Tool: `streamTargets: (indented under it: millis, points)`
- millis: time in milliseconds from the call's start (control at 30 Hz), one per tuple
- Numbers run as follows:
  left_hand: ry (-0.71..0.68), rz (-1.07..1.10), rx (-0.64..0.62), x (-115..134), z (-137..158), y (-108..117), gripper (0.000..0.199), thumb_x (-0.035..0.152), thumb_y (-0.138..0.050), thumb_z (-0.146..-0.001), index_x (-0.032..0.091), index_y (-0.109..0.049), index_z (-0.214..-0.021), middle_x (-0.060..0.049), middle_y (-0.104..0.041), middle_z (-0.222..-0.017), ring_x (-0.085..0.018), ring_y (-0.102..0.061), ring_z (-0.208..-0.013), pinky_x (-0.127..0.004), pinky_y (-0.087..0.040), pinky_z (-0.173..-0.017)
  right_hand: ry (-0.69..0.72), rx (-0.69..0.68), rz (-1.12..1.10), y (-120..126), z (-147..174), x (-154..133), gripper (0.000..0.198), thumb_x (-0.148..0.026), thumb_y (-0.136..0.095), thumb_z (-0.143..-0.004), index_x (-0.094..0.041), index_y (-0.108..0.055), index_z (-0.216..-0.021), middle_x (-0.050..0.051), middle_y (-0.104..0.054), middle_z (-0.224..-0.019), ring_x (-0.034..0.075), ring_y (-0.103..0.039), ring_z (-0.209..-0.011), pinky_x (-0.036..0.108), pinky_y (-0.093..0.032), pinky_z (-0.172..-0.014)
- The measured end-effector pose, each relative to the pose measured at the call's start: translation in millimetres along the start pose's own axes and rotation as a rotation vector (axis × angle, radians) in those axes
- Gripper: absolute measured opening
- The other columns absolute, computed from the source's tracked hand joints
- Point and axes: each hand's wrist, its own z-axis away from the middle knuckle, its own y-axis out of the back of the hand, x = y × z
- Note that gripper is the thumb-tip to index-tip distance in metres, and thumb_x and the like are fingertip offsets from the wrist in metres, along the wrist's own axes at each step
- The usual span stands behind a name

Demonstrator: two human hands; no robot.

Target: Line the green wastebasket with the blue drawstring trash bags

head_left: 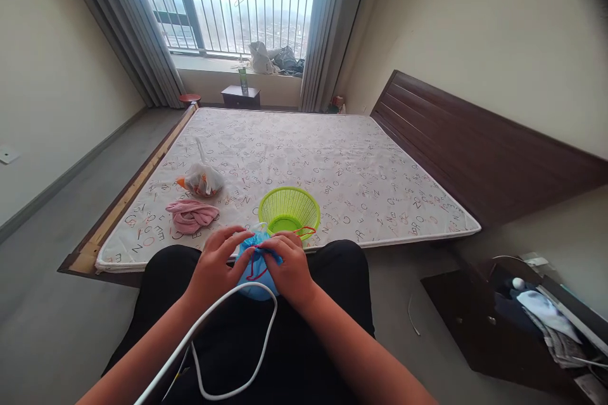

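A blue plastic bag (pixel 259 290) with a red drawstring (pixel 259 275) rests on my lap between the knees. At its gathered top, my left hand (pixel 220 257) pinches the plastic from the left. Opposite it, my right hand (pixel 289 266) grips the same gathered neck, its fingertips close to the left ones. One red loop of the string sticks out past my right fingers, over the basket's near rim. Just beyond the hands, a lime-green plastic basket (pixel 289 202) stands on the mattress. What the bag holds is hidden.
On the letter-printed mattress (pixel 332 158), a pink cloth (pixel 192 216) and a knotted clear bag with orange contents (pixel 204 178) lie at left. A white cable (pixel 228 291) loops across my lap. A dark nightstand (pixel 475 310) with clutter stands at right, beside the headboard (pixel 475 133).
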Motion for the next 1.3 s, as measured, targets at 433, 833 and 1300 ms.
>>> streamTargets:
  millis: [433,833,1300]
  points:
    - [0.072,0.026,-0.322,-2.5,-2.0,4.8,0.026,0.046,-0.066,-0.093,0.023,-0.077,-0.087,-0.003,-0.076,-0.086,-0.021,-0.069,-0.081,-0.032,-0.055,-0.078,0.11,0.134,0.107,15.8,5.8,4.2,0.017,-0.016,-0.07,-0.095,-0.03,-0.075,-0.086,-0.002,-0.078,-0.089,0.023,-0.065,-0.104,0.042,-0.043,-0.1]
    - [0.011,-0.202,-0.52,-8.8,3.2,-10.6,0.018,0.029,-0.054,-0.099,0.02,-0.068,-0.093,-0.006,-0.073,-0.092,-0.023,-0.068,-0.087,-0.035,-0.051,-0.08,0.036,-0.18,0.379,5.0,11.2,8.3,0.015,-0.012,-0.065,-0.094,-0.025,-0.068,-0.1,0.001,-0.073,-0.099,0.022,-0.059,-0.101,0.04,-0.028,-0.103]
    - [-0.151,0.148,-0.638,8.7,3.0,-6.8,0.023,0.038,-0.058,-0.1,0.018,-0.063,-0.09,-0.01,-0.064,-0.112,-0.021,-0.06,-0.104,-0.035,-0.05,-0.097,-0.11,-0.152,0.56,-1.1,10.7,19.9,0.013,-0.01,-0.065,-0.086,-0.022,-0.061,-0.084,0.004,-0.066,-0.089,0.024,-0.053,-0.09,0.037,-0.03,-0.085]
